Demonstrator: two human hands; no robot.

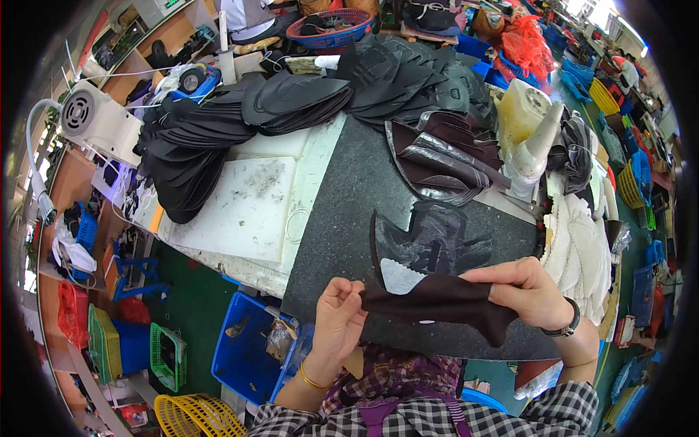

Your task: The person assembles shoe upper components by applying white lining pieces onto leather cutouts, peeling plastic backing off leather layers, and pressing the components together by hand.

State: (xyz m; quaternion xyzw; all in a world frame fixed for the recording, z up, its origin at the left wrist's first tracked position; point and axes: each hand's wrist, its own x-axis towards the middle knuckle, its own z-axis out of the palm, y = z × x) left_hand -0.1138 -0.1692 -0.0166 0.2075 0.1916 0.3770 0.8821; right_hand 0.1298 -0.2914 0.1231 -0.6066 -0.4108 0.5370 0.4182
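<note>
A dark brown, shoe-upper-shaped piece of fabric (455, 300) is stretched between my two hands above the near edge of the dark mat. My left hand (339, 320) pinches its left end, thumb against curled fingers. At the other end, my right hand (528, 293) grips the upper edge between thumb and fingers. Just beyond the fabric, a black cut piece with greyish smears (444, 237) lies on the mat (328, 240). A pale grey-white patch (400, 277) shows at the fabric's far edge; which piece it belongs to I cannot tell.
Black cut pieces (291, 102) are heaped along the table's far side. Brown pieces (437, 156) lie stacked beyond my hands. Right of them stand a yellowish plastic jug (520, 113) and a white cone-topped container (535, 149), near white pieces (579, 247). A blue bin (244, 349) sits below left.
</note>
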